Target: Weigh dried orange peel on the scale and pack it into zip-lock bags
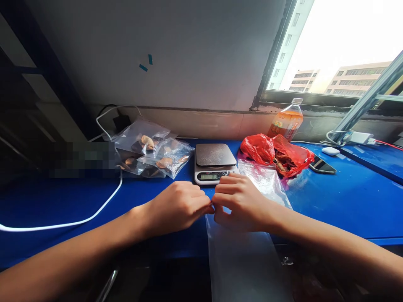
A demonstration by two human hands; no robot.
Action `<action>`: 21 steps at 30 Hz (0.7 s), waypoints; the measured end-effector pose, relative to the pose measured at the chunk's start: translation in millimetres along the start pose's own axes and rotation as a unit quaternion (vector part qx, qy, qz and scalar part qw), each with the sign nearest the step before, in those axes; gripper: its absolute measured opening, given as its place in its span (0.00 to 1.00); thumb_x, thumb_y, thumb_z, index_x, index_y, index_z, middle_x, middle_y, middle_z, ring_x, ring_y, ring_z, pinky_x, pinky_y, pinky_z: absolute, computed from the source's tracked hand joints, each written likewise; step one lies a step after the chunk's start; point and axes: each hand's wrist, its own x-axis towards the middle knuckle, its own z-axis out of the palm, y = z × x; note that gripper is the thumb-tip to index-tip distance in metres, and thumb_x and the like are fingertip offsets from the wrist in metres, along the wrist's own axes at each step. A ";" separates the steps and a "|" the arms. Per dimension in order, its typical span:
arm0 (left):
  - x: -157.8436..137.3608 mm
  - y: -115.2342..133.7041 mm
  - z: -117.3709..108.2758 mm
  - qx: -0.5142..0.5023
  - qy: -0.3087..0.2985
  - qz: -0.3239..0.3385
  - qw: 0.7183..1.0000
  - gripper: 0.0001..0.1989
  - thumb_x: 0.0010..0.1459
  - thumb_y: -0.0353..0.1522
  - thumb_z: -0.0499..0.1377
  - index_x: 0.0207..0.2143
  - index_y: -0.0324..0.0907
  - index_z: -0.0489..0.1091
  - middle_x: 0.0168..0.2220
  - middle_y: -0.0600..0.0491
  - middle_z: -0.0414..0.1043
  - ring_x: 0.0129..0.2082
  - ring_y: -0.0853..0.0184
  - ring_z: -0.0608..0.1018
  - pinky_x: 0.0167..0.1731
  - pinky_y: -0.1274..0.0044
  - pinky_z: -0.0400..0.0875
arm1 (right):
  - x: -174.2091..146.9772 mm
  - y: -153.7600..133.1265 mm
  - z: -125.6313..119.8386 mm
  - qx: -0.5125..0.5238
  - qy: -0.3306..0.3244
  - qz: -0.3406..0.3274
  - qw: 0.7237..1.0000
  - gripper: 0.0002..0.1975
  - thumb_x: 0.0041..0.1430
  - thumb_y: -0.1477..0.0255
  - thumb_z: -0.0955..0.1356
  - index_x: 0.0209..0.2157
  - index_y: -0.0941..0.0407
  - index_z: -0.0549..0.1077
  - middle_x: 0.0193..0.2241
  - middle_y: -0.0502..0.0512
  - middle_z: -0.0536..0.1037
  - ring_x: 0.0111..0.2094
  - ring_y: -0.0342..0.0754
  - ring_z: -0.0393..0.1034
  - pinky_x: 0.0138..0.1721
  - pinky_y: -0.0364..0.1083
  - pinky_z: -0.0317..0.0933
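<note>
My left hand [180, 206] and my right hand [241, 202] meet just in front of a kitchen scale, thumbs and fingers pinched together. Between their fingertips is the top edge of a clear plastic bag [242, 264], which hangs flat past the table's front edge. The bag's pinched corner is mostly hidden by my fingers. The digital scale [215, 155] has a bare steel plate, and its display is lit and partly covered by my right hand. To its right, an open red plastic bag [260, 147] shows dried brown pieces [285, 163] inside.
Several clear bags with brown pieces [165, 161] lie left of the scale. More clear plastic [267, 182] lies under the red bag. A drink bottle [288, 119], phone [323, 164], charger [362, 137] and white cable [94, 214] are on the blue table [340, 205].
</note>
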 end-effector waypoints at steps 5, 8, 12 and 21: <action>-2.4 -2.3 -0.6 -0.052 -0.001 -0.018 0.998 0.22 0.71 0.31 0.46 0.25 0.38 0.70 0.21 0.53 0.70 0.21 0.68 0.69 0.24 0.75 0.60 | -2.7 5.0 -0.9 0.018 -0.025 0.016 0.999 0.10 0.57 0.74 0.65 0.22 0.56 0.71 0.17 0.47 0.69 0.23 0.42 0.56 0.29 0.45 0.45; -2.7 -2.1 -1.1 -0.076 0.001 -0.030 0.997 0.19 0.70 0.30 0.47 0.28 0.38 0.71 0.23 0.52 0.72 0.23 0.68 0.71 0.26 0.76 0.62 | -3.5 7.4 -2.1 0.025 -0.057 0.025 0.998 0.10 0.56 0.74 0.65 0.21 0.56 0.70 0.17 0.48 0.69 0.22 0.42 0.55 0.29 0.45 0.44; -0.8 0.0 -2.9 -0.072 0.010 -0.027 0.997 0.20 0.71 0.31 0.47 0.27 0.38 0.70 0.22 0.54 0.70 0.21 0.69 0.70 0.25 0.76 0.61 | -2.7 6.0 -1.7 0.016 -0.039 0.011 0.999 0.10 0.52 0.75 0.64 0.19 0.56 0.67 0.16 0.47 0.67 0.21 0.41 0.54 0.29 0.45 0.44; -2.4 0.3 -3.4 -0.077 0.030 -0.022 0.996 0.19 0.69 0.30 0.49 0.26 0.38 0.71 0.21 0.54 0.69 0.21 0.69 0.69 0.25 0.76 0.63 | -0.9 11.2 -0.6 0.014 -0.024 0.004 1.000 0.09 0.50 0.75 0.64 0.19 0.56 0.67 0.15 0.46 0.65 0.20 0.41 0.52 0.26 0.45 0.43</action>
